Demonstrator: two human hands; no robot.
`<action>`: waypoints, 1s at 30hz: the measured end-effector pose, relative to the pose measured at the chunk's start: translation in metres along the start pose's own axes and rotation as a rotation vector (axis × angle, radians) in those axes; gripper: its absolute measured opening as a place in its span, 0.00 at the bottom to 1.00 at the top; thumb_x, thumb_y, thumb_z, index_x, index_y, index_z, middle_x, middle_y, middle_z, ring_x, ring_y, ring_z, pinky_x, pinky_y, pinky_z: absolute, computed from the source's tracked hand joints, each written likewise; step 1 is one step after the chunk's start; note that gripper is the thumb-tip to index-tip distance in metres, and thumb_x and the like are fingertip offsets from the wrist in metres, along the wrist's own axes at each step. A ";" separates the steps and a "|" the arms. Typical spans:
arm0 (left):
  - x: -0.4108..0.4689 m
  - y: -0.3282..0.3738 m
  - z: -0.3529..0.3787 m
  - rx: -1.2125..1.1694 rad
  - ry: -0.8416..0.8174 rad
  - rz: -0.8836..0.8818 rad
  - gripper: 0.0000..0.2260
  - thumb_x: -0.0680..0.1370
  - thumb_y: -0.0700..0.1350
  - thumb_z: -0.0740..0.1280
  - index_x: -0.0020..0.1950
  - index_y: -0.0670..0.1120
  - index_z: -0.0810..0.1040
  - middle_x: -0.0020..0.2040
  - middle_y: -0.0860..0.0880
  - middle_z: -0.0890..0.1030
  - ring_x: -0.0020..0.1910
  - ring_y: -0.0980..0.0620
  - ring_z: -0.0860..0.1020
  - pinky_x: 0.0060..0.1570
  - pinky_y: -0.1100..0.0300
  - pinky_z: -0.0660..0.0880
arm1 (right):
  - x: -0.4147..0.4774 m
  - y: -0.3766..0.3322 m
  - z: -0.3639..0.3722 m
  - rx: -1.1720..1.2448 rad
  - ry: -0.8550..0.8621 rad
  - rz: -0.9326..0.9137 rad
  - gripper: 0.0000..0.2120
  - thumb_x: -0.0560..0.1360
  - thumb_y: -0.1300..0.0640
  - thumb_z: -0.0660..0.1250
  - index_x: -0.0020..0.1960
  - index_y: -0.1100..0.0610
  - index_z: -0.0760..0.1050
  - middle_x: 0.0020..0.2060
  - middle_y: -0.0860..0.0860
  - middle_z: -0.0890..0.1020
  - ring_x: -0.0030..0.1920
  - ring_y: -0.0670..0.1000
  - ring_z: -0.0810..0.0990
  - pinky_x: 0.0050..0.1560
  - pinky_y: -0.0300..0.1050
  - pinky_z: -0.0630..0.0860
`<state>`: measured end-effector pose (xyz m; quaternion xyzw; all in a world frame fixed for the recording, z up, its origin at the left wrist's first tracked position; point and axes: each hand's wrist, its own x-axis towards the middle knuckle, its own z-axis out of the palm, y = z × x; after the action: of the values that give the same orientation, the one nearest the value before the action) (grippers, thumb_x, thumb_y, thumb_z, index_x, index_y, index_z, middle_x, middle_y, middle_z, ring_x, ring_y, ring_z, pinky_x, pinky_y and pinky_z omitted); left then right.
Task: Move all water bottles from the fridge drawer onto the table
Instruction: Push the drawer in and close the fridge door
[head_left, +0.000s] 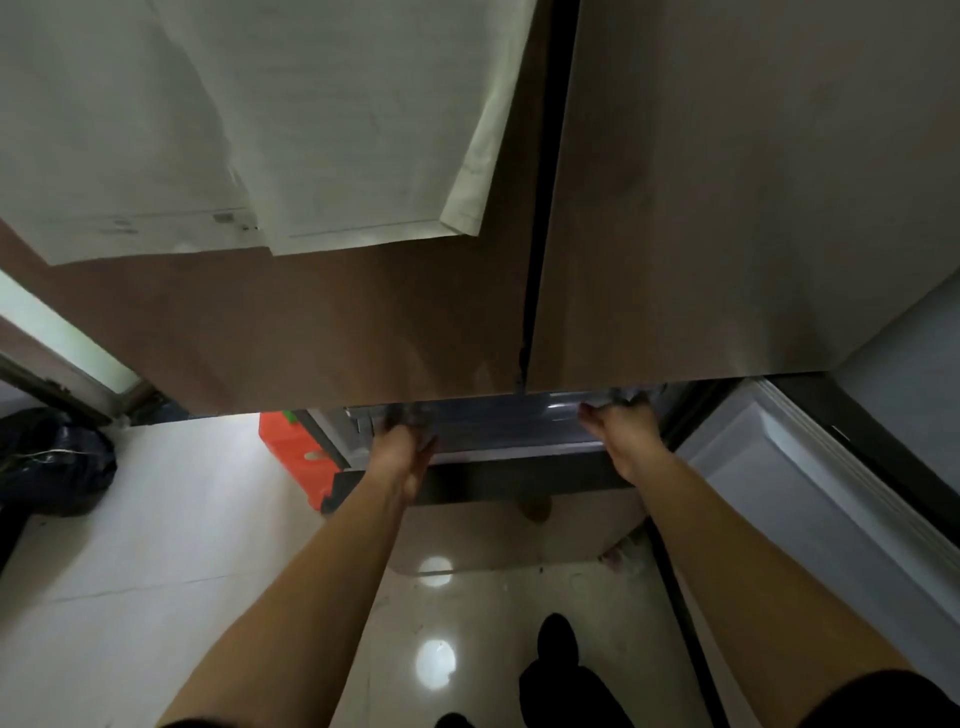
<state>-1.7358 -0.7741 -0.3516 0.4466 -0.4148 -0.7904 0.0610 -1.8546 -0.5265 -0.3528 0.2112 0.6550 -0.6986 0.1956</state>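
Note:
Below the fridge's closed brown upper doors, the clear fridge drawer (519, 415) stands pulled out over a dark lower front. My left hand (402, 452) reaches into its left end, fingers curled around a blurred, translucent grey water bottle (428, 441). At the drawer's right end, my right hand (621, 431) is closed on a second translucent water bottle (626, 396), mostly hidden under the door edge. The rest of the drawer's contents are hidden by the doors. The table is out of view.
A lower fridge door (810, 499) with a white inner face hangs open on the right. An orange crate (296, 457) stands beside the fridge on the left, and a dark bag (52, 462) lies further left. Glossy floor tiles (156, 545) stretch below, with my dark feet near the bottom.

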 end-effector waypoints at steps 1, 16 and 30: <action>0.002 0.001 0.001 0.047 -0.006 -0.007 0.19 0.81 0.31 0.56 0.66 0.50 0.72 0.59 0.47 0.77 0.60 0.46 0.76 0.51 0.51 0.78 | -0.001 -0.004 0.002 -0.004 -0.018 0.003 0.26 0.78 0.74 0.63 0.72 0.57 0.62 0.62 0.55 0.73 0.59 0.56 0.78 0.57 0.49 0.80; 0.002 -0.001 -0.008 0.588 -0.064 0.135 0.34 0.80 0.32 0.60 0.81 0.55 0.54 0.80 0.48 0.58 0.75 0.41 0.62 0.73 0.45 0.63 | 0.022 0.020 0.013 -0.657 -0.039 -0.100 0.28 0.81 0.64 0.60 0.78 0.59 0.57 0.49 0.48 0.73 0.43 0.47 0.73 0.38 0.30 0.69; -0.074 -0.059 0.027 1.064 -0.339 0.497 0.29 0.84 0.51 0.59 0.81 0.46 0.52 0.81 0.44 0.53 0.80 0.44 0.53 0.78 0.48 0.52 | -0.137 0.010 -0.108 -0.947 0.600 -0.822 0.17 0.79 0.59 0.64 0.67 0.56 0.75 0.69 0.57 0.74 0.68 0.59 0.71 0.68 0.54 0.66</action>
<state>-1.6960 -0.6850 -0.3386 0.1735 -0.8484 -0.4971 -0.0547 -1.7305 -0.4198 -0.2911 0.0218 0.9420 -0.2663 -0.2032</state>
